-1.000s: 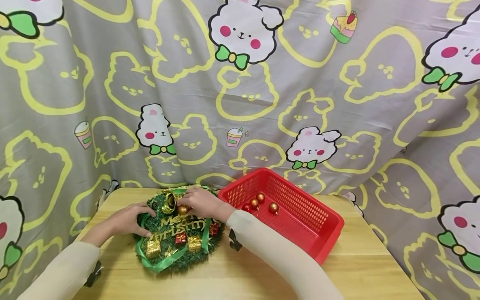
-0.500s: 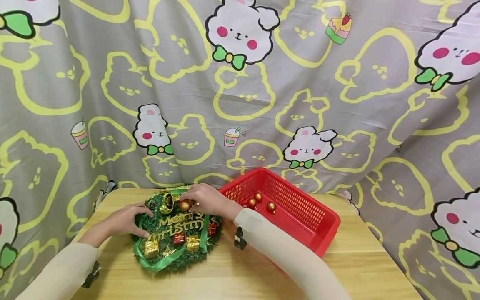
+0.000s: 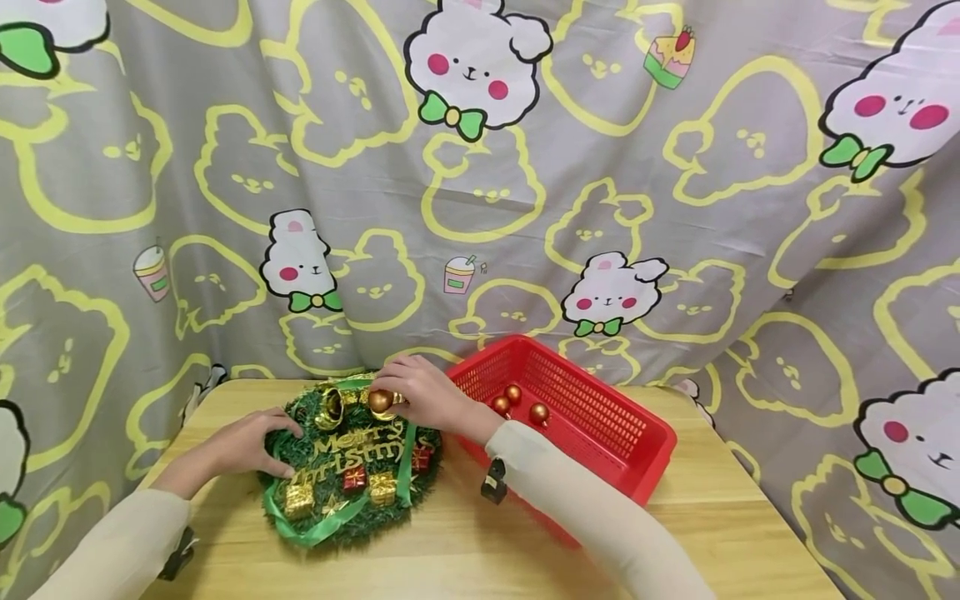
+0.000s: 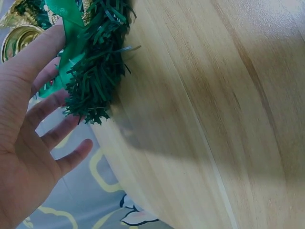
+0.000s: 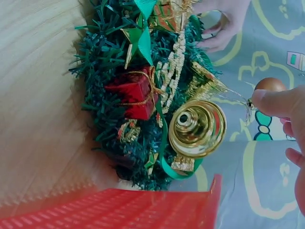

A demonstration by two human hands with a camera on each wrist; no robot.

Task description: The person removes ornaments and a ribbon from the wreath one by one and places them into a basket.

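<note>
My right hand (image 3: 423,392) pinches a copper-gold Christmas ball (image 3: 381,401) over the upper part of a green Christmas wreath (image 3: 367,527). In the right wrist view, thin strings dangle from the ball (image 5: 270,84) near the thumb. My left hand (image 3: 243,442) holds the wreath's left rim, thumb on one side; some fingertips are hidden behind the garland (image 4: 97,81) in the left wrist view. Gold "Merry Christmas" lettering (image 3: 356,454), a gold bell (image 5: 200,126), a red gift box (image 5: 136,93), gold gift boxes (image 3: 382,489) and green ribbon (image 3: 322,529) decorate the wreath.
To the right of the wreath stands a red plastic basket (image 3: 585,408) with several copper-gold balls (image 3: 538,413) inside. Both rest on a wooden table (image 3: 705,500). A grey cartoon-print curtain (image 3: 487,217) hangs behind it.
My right hand has lifted the ball slightly up and to the right over the wreath. The left hand has kept its place on the rim. The whole head view has shifted a little.
</note>
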